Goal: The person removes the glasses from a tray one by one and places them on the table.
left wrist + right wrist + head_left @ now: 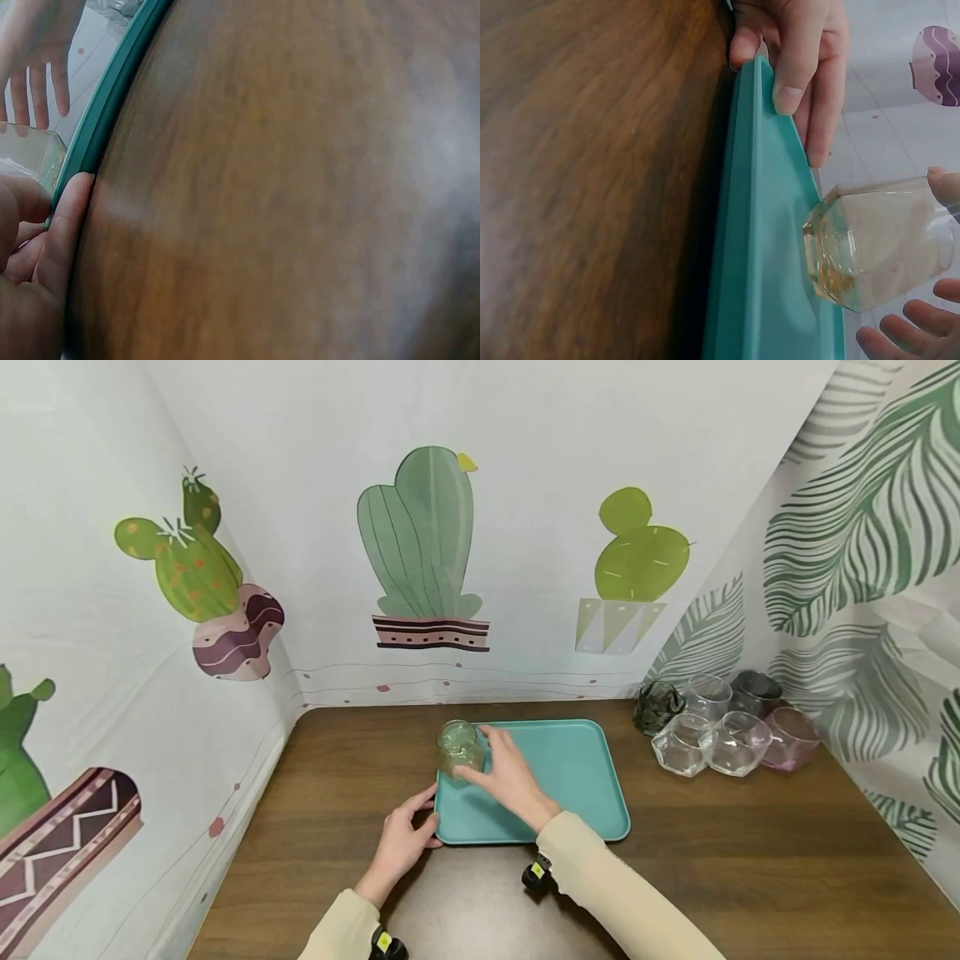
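Observation:
A pale amber faceted glass (460, 750) stands upright at the back left corner of the turquoise tray (547, 785). My right hand (513, 777) is beside this glass on its right. In the right wrist view the thumb (945, 187) is at the upper part of the glass (877, 240), while the other fingers (911, 330) are spread and apart from it. With my left hand (405, 839) I grip the tray's front left edge. The thumb (791, 97) lies over the rim inside the tray, and other fingers are outside it.
At the right back of the wooden table (720, 860) several faceted glasses stand close together, among them a dark grey glass (658, 707), a clear glass (738, 745) and a pink-tinted glass (791, 739). A cactus-print cloth (525, 527) hangs behind the table.

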The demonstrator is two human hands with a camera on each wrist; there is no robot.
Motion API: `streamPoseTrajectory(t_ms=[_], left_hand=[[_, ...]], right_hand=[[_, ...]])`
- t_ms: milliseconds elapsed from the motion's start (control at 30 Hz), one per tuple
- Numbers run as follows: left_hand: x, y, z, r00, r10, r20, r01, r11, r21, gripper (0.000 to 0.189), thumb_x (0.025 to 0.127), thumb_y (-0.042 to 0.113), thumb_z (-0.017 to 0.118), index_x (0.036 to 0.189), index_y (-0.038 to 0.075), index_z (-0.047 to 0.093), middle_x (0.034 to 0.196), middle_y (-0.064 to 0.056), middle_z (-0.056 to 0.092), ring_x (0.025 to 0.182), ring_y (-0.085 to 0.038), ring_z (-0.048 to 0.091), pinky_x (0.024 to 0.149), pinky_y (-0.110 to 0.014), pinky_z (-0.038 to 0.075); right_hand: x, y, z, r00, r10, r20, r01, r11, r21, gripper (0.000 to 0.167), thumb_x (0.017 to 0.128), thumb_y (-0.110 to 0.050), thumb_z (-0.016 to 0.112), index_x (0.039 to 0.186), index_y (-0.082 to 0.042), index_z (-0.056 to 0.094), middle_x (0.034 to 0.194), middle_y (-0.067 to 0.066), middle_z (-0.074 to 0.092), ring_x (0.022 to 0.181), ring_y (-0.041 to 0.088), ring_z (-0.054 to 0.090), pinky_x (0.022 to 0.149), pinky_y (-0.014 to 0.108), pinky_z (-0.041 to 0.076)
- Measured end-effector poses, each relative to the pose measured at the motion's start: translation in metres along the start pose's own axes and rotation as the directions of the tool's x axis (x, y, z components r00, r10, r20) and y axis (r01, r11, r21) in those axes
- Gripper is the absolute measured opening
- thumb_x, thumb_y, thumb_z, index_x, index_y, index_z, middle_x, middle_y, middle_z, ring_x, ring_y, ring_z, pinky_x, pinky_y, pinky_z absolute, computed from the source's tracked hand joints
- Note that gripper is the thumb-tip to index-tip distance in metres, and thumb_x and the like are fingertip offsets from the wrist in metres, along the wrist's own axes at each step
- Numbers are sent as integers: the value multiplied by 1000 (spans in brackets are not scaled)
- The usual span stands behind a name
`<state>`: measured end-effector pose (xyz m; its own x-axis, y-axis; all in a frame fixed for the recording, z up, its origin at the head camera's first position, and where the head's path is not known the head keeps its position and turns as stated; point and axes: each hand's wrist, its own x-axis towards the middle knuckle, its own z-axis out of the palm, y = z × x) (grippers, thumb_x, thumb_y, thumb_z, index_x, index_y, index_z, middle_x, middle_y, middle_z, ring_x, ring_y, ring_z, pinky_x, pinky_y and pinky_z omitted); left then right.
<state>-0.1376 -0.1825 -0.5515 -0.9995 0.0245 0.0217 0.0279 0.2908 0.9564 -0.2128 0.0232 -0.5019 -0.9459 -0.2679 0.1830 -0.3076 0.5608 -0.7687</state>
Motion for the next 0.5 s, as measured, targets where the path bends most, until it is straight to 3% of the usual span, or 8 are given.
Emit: streamPoseTrajectory(t_ms=[500], left_hand=[[2, -5, 0, 1000, 2, 14, -3, 999, 35, 50, 98, -4, 62, 147, 1, 57, 127, -30, 62, 77, -21, 72, 59, -29, 66]], right_hand=[[11, 2, 16, 1000, -2, 12, 2, 999, 54, 91, 89, -42, 83, 156, -2, 37, 147, 22, 48, 132, 37, 53, 111, 55, 50]])
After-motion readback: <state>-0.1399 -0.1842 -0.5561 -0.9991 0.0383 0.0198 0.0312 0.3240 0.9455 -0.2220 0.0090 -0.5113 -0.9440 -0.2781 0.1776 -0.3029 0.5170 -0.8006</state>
